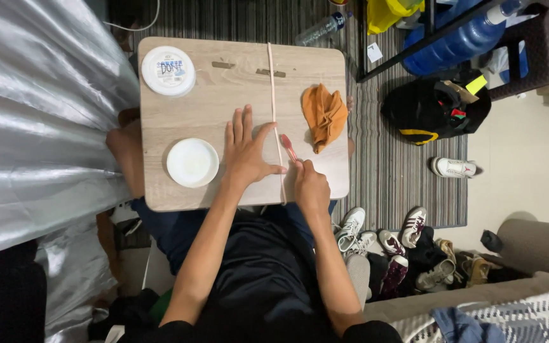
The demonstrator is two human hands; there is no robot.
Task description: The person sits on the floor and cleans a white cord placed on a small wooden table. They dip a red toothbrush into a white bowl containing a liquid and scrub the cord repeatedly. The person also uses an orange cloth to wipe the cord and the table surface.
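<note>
— What have you got in hand?

— Closest to me, low in the frame, are both my forearms reaching up onto a small wooden table [179, 127]. My right hand [311, 185], at centre, is curled shut around the handle of a pink toothbrush [288, 148]. Its head points toward the upper left, and its long axis runs diagonally down to my fist.

— And the left?

— My left hand [247, 152] lies flat with fingers spread, thumb stretched right, pressing on a long thin pale strip [274, 114]. That strip runs almost straight up and down the frame, from the table's far edge to its near edge.

— Anything else on the table?

— An orange cloth [324, 116] crumpled just right of the strip, a white bowl [192, 162] left of my hand, and a round white lid [168, 70] in the upper-left corner.

— What can't you see?

— The toothbrush handle is hidden inside my fist, and its bristles are too small to make out. My lap is under the table.
</note>
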